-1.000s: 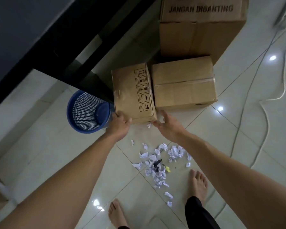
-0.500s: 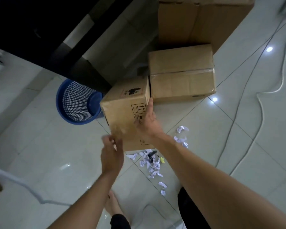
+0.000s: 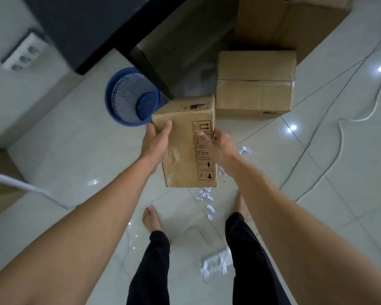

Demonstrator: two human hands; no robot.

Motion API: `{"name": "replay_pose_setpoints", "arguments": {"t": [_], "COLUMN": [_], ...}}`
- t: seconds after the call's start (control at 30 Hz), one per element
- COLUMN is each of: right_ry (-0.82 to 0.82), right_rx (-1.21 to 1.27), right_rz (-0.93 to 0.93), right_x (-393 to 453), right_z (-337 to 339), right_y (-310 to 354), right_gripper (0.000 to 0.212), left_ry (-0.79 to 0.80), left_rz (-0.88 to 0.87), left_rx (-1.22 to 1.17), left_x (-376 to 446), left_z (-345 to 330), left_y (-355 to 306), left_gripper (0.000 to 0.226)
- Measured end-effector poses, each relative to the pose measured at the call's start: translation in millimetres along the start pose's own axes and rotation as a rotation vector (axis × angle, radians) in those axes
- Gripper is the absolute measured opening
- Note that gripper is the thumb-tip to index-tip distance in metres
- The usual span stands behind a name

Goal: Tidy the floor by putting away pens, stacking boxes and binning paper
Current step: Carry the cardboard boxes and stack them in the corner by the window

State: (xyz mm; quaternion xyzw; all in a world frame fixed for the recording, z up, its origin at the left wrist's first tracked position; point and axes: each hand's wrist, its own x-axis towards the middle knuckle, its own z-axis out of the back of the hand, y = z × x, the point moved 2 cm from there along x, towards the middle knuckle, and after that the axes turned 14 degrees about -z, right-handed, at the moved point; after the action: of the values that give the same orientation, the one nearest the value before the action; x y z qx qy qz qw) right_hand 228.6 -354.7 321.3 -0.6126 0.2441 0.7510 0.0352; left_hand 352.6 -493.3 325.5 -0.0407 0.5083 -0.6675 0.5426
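Note:
A small cardboard box (image 3: 185,137) with black handling symbols is lifted off the floor between both hands. My left hand (image 3: 155,143) grips its left edge, thumb on the top face. My right hand (image 3: 218,146) holds its right side, thumb across the printed symbols. Beyond it a medium cardboard box (image 3: 254,82) sits on the floor, in front of a large box (image 3: 290,20). Torn paper scraps (image 3: 205,197) lie on the tiles under and behind the held box. A blue mesh bin (image 3: 130,96) stands to the left.
A dark desk (image 3: 92,27) with a black leg overhangs the bin. A white power strip (image 3: 23,52) is mounted on the wall at left. Cables (image 3: 339,133) run over the tiles at right. Another power strip (image 3: 215,264) lies between my bare feet.
The small box has come up off the floor, and I have straightened up with it. My left hand shifted from its near corner to its left edge; my right thumb now lies across the symbols.

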Motion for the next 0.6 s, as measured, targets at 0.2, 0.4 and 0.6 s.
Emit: {"name": "replay_pose_setpoints", "arguments": {"t": [0.2, 0.4, 0.6], "right_ry": [-0.023, 0.056, 0.167], "right_rx": [-0.212, -0.284, -0.280], "right_rz": [-0.052, -0.070, -0.004], "right_x": [-117, -223, -306], "right_z": [9, -18, -90], "right_y": [10, 28, 63], "right_gripper": [0.047, 0.124, 0.117], "left_ry": [-0.052, -0.096, -0.344], "left_rz": [0.172, 0.269, 0.302], "left_rx": [-0.033, -0.030, -0.142], "left_x": [-106, -197, -276], "left_z": [57, 141, 246], "left_y": [-46, -84, -92], "left_gripper": [0.064, 0.092, 0.070]}}
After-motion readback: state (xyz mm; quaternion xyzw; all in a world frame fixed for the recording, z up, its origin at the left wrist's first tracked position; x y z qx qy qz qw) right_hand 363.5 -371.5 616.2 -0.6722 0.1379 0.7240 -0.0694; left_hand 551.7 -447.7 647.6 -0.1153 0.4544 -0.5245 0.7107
